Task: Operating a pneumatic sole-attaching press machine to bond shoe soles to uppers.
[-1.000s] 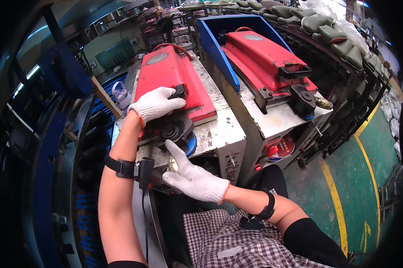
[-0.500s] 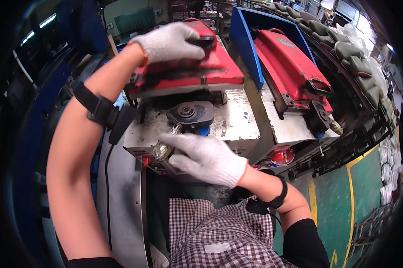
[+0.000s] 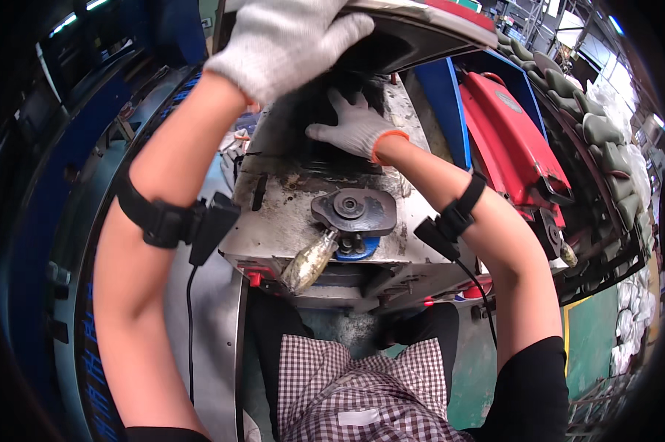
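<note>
My left hand, in a white knit glove, is up against the front edge of a raised red lid. Its thumb stretches across the dark underside, and its fingertips run out of the top of the picture. Under the lid, my right hand, gloved with an orange cuff, lies over the dark bed of the machine with its fingers spread and nothing seen in them. In front of it sit a dark metal latch block and a lever handle wrapped in clear, yellowish film.
To the right stands a second machine with a closed red lid beside a blue panel. Beyond it, a rack carries several green padded pieces. A grey metal surface is at my left. A red knob juts from the machine front.
The red lid has swung up, with my left hand rising along with it. My right hand has gone from the wrapped lever to under the lid. The view has shifted slightly.
</note>
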A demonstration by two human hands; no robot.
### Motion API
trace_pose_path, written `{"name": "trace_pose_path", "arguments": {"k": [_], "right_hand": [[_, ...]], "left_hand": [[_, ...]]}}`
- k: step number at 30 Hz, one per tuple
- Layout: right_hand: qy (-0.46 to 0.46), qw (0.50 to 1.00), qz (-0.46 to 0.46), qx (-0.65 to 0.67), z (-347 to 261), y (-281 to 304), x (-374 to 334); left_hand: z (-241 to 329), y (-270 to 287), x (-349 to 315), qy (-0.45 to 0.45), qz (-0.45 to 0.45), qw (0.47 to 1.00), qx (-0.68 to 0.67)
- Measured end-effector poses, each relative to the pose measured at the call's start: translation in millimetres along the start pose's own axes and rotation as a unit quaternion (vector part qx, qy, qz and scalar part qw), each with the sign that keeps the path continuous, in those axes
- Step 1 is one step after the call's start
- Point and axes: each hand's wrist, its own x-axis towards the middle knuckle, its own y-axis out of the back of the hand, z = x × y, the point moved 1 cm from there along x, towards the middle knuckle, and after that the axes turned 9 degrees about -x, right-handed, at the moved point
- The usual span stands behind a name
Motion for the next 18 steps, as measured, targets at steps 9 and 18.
{"name": "trace_pose_path", "arguments": {"k": [9,18], "right_hand": [[-0.085,0.939,-0.047,0.331,25.3,12.3,1.0],[0.089,0.871,0.016,0.482,-47.1,33.9,-112.5]], "left_hand": [[40.7,-5.2,-146.5,0.34,0.149,0.828,-0.421],[83.5,-16.0,-201.9,0.485,0.217,0.224,-0.817]]}}
